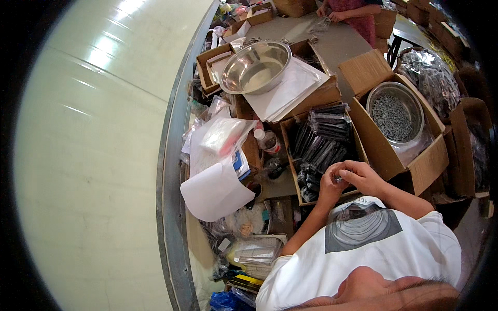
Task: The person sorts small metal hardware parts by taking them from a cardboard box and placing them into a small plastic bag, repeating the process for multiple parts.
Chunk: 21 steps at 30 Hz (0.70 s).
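Observation:
My left hand [328, 187] and my right hand [362, 176] meet in front of my chest, fingers curled together. A small shiny, greyish piece [338, 180] shows between them; its kind is too small to make out. Just beyond my hands, a cardboard box [288, 161] holds many flat black packets [322, 147] in clear plastic. To its right, another opened carton [374, 139] contains a metal bowl [370, 98] full of small grey screw-like pieces [391, 118].
A large steel basin [248, 85] rests on white papers [290, 96] farther off. Left are a capped bottle [267, 140], plastic bags [225, 136] and a curled sheet [215, 192]. Clear-wrapped goods [428, 78] stand at right. Another person's hands [332, 15] work at the far table [347, 44].

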Each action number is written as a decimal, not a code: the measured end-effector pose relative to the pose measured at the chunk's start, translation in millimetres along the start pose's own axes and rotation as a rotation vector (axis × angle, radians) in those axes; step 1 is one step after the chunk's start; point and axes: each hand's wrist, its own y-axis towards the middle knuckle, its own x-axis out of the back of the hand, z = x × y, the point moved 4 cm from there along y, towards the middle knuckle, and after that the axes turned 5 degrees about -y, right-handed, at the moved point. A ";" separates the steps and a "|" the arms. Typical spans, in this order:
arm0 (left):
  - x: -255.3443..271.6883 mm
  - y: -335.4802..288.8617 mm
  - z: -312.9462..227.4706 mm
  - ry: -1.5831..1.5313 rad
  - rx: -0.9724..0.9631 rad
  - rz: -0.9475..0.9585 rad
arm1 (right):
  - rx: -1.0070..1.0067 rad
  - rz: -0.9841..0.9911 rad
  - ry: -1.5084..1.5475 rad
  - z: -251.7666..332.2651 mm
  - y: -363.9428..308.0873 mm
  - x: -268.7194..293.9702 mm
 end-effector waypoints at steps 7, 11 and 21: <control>8.6 1.8 -2.8 0.200 -0.110 0.040 | 0.596 -0.092 -0.972 46.2 -11.6 23.3; 7.9 -1.9 -15.1 0.069 -0.007 0.075 | 0.444 0.048 -0.873 4.8 -9.0 34.2; 6.2 -20.7 -68.0 0.471 -0.527 0.102 | 0.361 -0.006 -0.554 17.0 -21.1 60.4</control>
